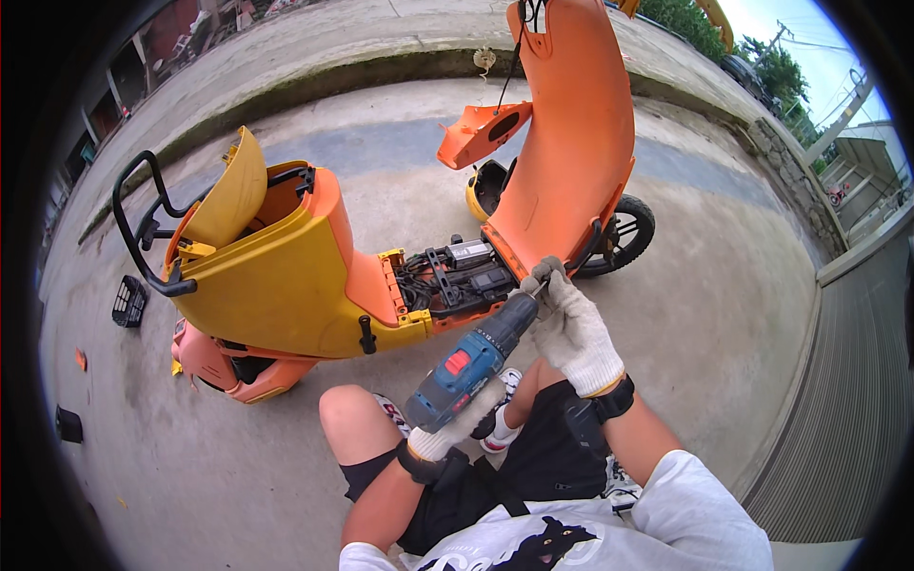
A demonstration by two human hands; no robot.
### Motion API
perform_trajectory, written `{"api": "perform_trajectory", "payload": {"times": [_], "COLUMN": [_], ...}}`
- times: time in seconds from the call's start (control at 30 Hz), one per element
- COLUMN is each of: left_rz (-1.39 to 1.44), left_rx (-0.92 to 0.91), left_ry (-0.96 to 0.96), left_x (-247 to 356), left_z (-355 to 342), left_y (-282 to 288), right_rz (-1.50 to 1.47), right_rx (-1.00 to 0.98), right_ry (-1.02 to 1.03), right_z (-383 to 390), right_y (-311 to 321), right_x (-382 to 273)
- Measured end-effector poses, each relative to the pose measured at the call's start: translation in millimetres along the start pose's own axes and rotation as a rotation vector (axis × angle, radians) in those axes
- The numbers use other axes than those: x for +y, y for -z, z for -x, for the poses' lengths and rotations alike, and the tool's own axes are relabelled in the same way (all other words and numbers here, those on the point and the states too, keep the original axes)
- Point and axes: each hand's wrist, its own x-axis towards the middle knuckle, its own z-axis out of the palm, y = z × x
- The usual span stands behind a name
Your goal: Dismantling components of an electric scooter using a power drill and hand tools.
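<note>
Left hand [462,423], in a white glove, is holding a blue-and-black cordless drill [462,371] from below; its fingers are wrapping the grip, partly hidden under the tool body. Drill is pointing up and to the right, its bit [539,288] reaching the gloved right hand [574,335]. Right fingers are pinching narrowly around the bit's tip; whether a small fastener is also sitting there, cannot tell. Both hands are hovering near the footboard edge of an orange-and-yellow scooter [286,290], which is standing on concrete ground [705,366] in front of the person. Its open floor bay [457,271] is showing black parts and cables. 1 orange cover piece [484,135] is hanging beside the orange front panel [583,124]; 1 black basket [129,301] is lying on the ground at far left.
</note>
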Motion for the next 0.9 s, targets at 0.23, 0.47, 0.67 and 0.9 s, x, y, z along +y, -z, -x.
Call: {"api": "perform_trajectory", "payload": {"times": [0.23,0.47,0.67,0.9], "left_rz": [0.189,0.094,-0.135,0.063], "left_rx": [0.009,-0.112,-0.113,-0.113], "left_ry": [-0.019,-0.023,-0.111,0.047], "left_x": [-3,-3,-10,-29], "left_z": [-7,-9,-9,-6], "left_y": [-4,2,0,-11], "right_rz": [-0.041,-0.121,-0.144,-0.158], "right_rx": [-0.077,-0.034,-0.006,-0.125], "right_ry": [0.023,0.040,0.043,0.038], "right_z": [2,4,8,10], "right_y": [-1,2,11,12], "right_x": [2,3,5,0]}}
